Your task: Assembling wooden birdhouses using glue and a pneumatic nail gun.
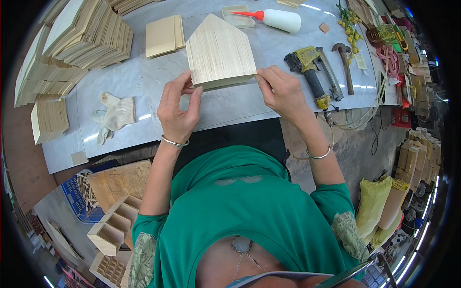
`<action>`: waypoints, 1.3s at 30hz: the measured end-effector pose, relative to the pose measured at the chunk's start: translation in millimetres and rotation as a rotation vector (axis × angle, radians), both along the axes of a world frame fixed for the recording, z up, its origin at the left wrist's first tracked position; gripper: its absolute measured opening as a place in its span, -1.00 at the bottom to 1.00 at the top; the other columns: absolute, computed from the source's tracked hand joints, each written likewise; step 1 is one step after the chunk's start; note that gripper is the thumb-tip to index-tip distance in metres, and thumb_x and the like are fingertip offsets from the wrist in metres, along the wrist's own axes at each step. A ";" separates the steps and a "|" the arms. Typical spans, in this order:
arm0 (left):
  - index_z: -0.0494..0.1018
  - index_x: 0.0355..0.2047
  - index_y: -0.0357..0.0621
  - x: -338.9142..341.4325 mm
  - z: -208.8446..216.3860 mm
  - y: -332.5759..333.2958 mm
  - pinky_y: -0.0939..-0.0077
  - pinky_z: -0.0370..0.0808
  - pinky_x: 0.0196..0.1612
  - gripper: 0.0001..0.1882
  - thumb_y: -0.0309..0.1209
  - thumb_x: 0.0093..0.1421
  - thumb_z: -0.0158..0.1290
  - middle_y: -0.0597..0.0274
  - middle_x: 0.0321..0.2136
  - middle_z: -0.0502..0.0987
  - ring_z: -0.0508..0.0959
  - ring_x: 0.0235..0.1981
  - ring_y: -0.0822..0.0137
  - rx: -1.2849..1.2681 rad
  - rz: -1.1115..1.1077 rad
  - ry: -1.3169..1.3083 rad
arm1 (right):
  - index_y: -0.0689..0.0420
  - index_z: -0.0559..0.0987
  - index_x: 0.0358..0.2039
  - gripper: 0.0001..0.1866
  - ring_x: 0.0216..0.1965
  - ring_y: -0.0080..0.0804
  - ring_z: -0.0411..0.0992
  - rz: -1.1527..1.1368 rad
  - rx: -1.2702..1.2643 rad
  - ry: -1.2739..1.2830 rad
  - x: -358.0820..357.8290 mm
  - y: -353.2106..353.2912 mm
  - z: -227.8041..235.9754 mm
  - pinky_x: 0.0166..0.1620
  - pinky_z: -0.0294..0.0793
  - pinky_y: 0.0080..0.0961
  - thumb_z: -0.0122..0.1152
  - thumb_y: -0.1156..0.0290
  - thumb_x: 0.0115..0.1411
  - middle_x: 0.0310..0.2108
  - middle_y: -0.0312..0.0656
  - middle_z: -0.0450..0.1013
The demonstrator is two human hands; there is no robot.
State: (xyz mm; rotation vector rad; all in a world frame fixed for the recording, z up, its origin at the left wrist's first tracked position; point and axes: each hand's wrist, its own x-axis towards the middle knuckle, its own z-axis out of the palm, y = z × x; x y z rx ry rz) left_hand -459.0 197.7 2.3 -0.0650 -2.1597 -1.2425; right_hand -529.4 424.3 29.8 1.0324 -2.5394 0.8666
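Note:
A house-shaped piece of pale wood (221,50), seemingly a box, rests on the worktable in front of me, its peak pointing away. At its near left corner is my left hand (180,103), fingers curled at the edge and thumb just below. My right hand (283,93) pinches the near right corner between thumb and fingers. Behind the wood lie a white glue bottle (283,20) with a red nozzle and a shallow pale tray (238,17). To the right, a yellow-and-black nail gun (309,72) lies beside a hammer (346,67).
Tall stacks of wooden panels (91,36) stand at the far left, with loose thin boards (163,37) nearer the middle. White work gloves (117,113) lie on the table (158,103). An air hose (357,126) trails off the right edge. House-shaped boxes (113,225) stand below left.

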 end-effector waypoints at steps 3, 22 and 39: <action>0.54 -0.16 -0.21 -3.0 -4.2 -4.0 0.53 0.51 -0.39 -0.69 -0.57 0.03 0.21 0.11 -0.36 0.52 0.56 -0.44 0.31 -0.113 0.006 0.012 | 0.23 0.52 -0.32 -0.85 -0.59 -0.26 0.38 -0.001 0.009 -0.012 0.1 0.0 1.7 -0.51 0.34 -0.40 0.21 0.60 0.05 -0.55 -0.14 0.38; 0.57 -0.20 -0.23 -12.5 -12.8 -8.8 0.50 0.49 -0.40 -0.74 -0.58 0.05 0.21 0.11 -0.40 0.51 0.52 -0.43 0.27 -0.377 0.034 0.165 | 0.21 0.43 -0.45 -0.90 -0.58 -0.21 0.38 0.009 0.014 0.093 0.0 -0.1 -5.8 -0.52 0.40 -0.38 0.16 0.59 -0.01 -0.58 -0.14 0.31; 0.55 -0.18 -0.26 -12.4 -9.5 -8.6 0.44 0.50 -0.32 -0.76 -0.62 0.10 0.14 0.04 -0.38 0.52 0.54 -0.39 0.20 -0.488 0.004 0.134 | 0.20 0.49 -0.36 -0.84 -0.47 -0.29 0.44 -0.099 -0.166 0.061 3.1 15.1 -33.4 -0.46 0.45 -0.45 0.18 0.56 -0.02 -0.50 -0.18 0.37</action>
